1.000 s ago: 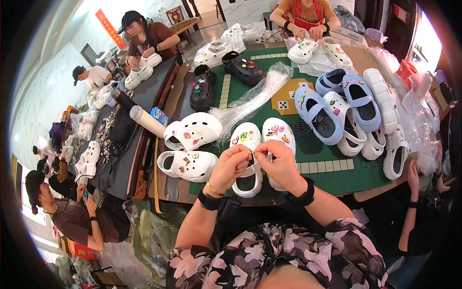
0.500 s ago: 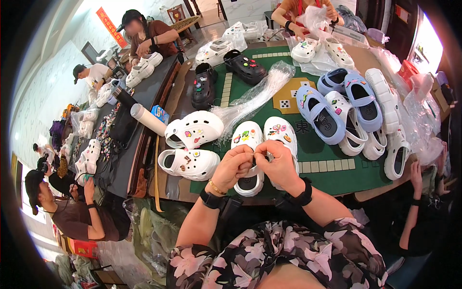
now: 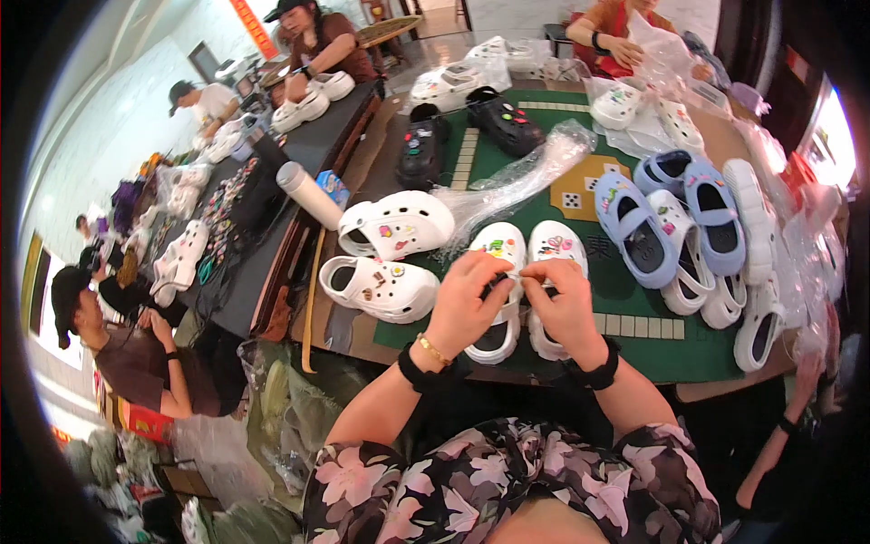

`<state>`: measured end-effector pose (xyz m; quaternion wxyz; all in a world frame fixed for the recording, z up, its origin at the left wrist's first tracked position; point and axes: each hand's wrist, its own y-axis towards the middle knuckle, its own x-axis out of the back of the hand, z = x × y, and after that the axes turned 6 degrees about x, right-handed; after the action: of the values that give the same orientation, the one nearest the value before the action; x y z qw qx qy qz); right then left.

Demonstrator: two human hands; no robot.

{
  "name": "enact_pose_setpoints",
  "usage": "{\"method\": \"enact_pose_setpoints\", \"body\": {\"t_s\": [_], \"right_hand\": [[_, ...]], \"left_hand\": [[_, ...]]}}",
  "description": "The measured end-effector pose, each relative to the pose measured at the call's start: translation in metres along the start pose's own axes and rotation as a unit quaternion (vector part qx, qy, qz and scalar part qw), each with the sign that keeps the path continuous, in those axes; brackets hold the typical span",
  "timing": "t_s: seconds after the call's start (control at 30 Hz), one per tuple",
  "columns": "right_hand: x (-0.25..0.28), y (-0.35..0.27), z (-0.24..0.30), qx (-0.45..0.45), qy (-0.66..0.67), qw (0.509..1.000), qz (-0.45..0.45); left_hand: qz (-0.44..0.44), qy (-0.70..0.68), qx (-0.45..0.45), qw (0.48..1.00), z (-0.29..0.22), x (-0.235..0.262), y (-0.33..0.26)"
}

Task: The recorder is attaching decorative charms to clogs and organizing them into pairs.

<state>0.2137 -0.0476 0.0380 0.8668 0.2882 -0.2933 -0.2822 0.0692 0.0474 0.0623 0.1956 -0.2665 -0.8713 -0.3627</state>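
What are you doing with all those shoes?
Both hands, the left hand and the right hand, meet over a pair of white foam clogs with small colourful charms on the green table mat, fingertips pinched together at the straps. Another white charmed pair lies to the left, pale blue clogs to the right, black ones farther back. Other people sit handling clogs too.
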Motion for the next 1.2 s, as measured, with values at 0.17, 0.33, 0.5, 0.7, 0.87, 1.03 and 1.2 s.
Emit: {"method": "enact_pose_setpoints", "body": {"t_s": [0.17,0.33,0.5,0.7,0.87,1.03,1.2], "right_hand": [[0.001,0.0,0.009,0.042,-0.024,0.998,0.047],[-0.002,0.002,0.009,0.087,-0.065,0.993,0.046],[-0.006,0.005,0.011,0.134,-0.094,0.986,0.041],[0.001,0.007,0.024,0.186,-0.129,0.97,0.084],[0.018,0.01,0.0,0.138,-0.249,0.958,0.037],[0.043,0.0,0.015,0.052,-0.232,0.971,-0.019],[0.046,-0.043,0.016,-0.031,-0.091,0.986,0.138]], "left_hand": [[-0.009,0.085,-0.054,0.995,-0.001,0.001,-0.007],[-0.01,0.187,-0.086,0.979,-0.002,-0.001,-0.009],[0.025,0.212,-0.094,0.973,-0.004,0.005,-0.01],[0.114,0.173,-0.114,0.972,-0.005,0.014,-0.015],[0.116,0.183,-0.113,0.97,0.005,0.033,-0.011],[-0.007,0.321,0.064,0.945,0.068,0.113,-0.013],[0.048,0.496,0.153,0.853,0.165,0.177,-0.029]]}}
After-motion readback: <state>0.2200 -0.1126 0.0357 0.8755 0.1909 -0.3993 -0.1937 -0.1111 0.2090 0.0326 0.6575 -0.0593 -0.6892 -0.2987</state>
